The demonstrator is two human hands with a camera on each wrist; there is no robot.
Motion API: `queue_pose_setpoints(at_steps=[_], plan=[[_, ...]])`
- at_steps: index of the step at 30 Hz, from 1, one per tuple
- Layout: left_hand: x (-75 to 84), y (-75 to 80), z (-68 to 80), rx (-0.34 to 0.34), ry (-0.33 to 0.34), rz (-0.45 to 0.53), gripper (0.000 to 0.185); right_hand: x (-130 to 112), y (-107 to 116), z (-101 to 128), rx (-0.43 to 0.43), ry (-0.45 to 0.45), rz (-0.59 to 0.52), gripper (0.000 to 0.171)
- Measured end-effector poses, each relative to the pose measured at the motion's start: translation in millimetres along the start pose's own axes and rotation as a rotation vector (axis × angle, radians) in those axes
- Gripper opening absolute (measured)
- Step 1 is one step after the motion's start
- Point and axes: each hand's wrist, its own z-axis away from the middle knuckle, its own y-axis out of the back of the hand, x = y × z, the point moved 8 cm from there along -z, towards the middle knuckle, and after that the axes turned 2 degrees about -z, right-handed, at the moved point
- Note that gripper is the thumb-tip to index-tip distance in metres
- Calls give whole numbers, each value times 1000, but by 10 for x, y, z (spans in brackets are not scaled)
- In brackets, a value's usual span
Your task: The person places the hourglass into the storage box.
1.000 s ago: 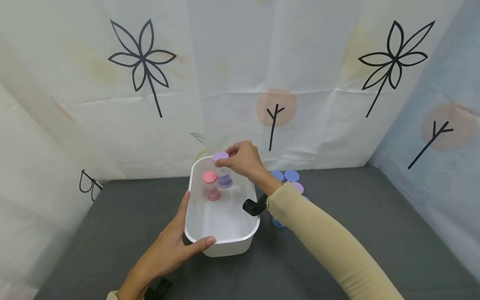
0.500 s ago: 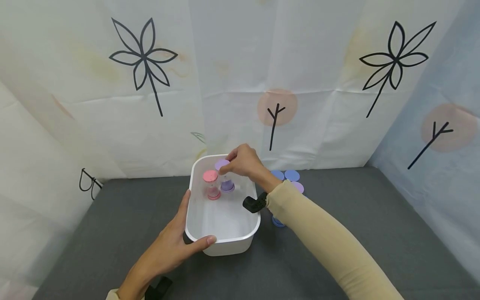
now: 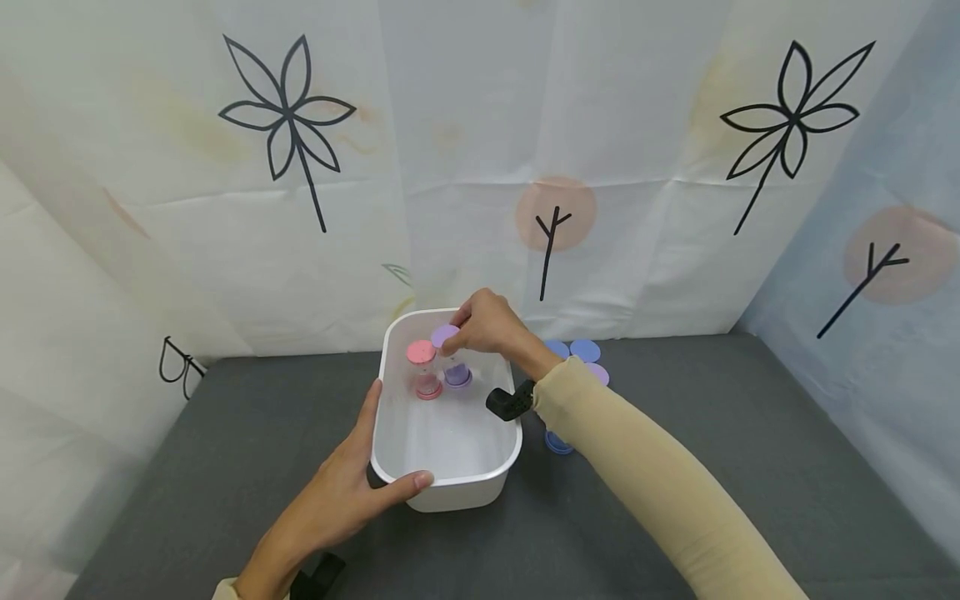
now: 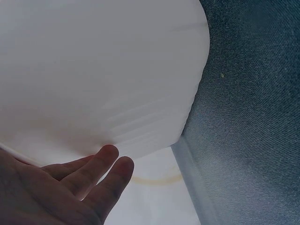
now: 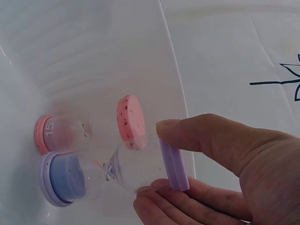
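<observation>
In the head view a white plastic bin (image 3: 459, 498) stands on the dark table. My left hand (image 3: 341, 479) rests against its near left corner, thumb along the front rim and straight fingers on the outer side wall. Inside the bin, my right hand (image 3: 491, 325) pinches the lilac cap of a purple sand timer (image 3: 457, 376) between thumb and fingers. That timer is upright, its sand in the lower bulb. Close beside it on the left stands a pink sand timer (image 3: 427, 385). In the right wrist view the pink timer's cap (image 5: 132, 122) shows just past my thumb.
To the right of the bin, partly hidden by my right forearm, are several more timers, among them one with a blue cap (image 3: 585, 351), one with a lilac cap (image 3: 598, 373) and a blue base (image 3: 558, 443). A printed cloth backdrop (image 3: 465, 167) rises behind the table (image 3: 300, 417).
My right hand has lowered the purple timer and moved it slightly right and nearer inside the bin, beside the pink one. My left hand has kept its place on the bin.
</observation>
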Motion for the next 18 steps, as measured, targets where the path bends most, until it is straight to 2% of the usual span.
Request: queue_pose_setpoints(at_steps=[7,18], plan=[[-3,2,-1,2,-4,-4,117,-20,-36,-12,-44,29,50,26],[-2,4,1,4,-11,3,117,-30,-74,-45,-7,46,191,24]])
